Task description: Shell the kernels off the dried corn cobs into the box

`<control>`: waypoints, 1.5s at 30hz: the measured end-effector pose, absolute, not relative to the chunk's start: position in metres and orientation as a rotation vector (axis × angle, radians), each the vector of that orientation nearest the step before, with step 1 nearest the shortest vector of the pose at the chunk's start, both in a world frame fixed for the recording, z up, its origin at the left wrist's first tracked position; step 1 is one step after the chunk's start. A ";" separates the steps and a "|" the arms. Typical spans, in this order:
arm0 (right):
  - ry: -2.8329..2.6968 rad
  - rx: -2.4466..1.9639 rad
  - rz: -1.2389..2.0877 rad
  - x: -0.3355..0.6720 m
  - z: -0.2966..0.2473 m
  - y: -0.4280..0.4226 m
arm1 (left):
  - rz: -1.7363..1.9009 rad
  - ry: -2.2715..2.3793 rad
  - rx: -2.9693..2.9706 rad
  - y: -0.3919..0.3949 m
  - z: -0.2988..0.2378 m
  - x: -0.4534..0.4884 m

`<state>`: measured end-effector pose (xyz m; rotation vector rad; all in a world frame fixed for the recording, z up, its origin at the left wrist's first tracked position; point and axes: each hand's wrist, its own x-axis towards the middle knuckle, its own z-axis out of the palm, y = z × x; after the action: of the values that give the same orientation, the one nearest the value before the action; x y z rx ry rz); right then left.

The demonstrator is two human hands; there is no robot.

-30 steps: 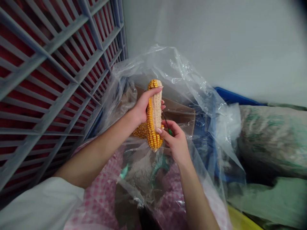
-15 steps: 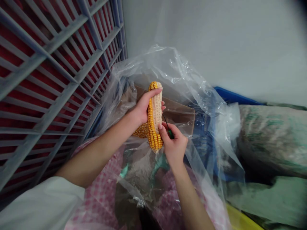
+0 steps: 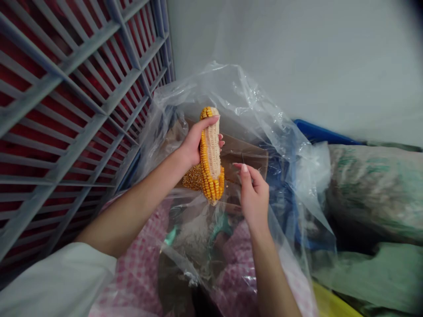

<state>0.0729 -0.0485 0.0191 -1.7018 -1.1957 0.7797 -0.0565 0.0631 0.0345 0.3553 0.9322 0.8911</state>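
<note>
My left hand (image 3: 192, 144) is closed around the upper part of an ear of corn (image 3: 210, 165), thumb across its front. The ear stands nearly upright. Its middle and right side are stripped to pale cob, while yellow kernels cover the left side and the lower end. Apart from the ear, to its right, my right hand (image 3: 254, 196) pinches a thin-shafted screwdriver (image 3: 242, 157). Only a bit of the dark shaft shows; its handle is hidden in the fingers. Below lie loose corn kernels (image 3: 191, 178) in a clear plastic bag (image 3: 244, 86).
A grey slatted plastic crate (image 3: 109, 108) with red contents rises on the left. Brown cardboard (image 3: 259, 156) shows inside the bag. On the right are a blue crate (image 3: 325, 133), a full sack (image 3: 376, 189) and a yellow edge (image 3: 330, 301). A pale wall (image 3: 297, 57) stands behind.
My right hand has moved right, away from the ear, with the screwdriver. The ear in my left hand has shifted slightly up and left. Some kernels at its lower right now show dislodged or loose.
</note>
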 end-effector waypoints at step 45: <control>-1.963 -1.795 0.739 0.087 0.043 -0.066 | 1.075 1.068 0.538 0.078 0.032 -0.062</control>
<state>0.0873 -0.0664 0.0425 -1.7951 -1.9627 0.7390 -0.0618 0.0783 0.0319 0.5377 1.0681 1.0745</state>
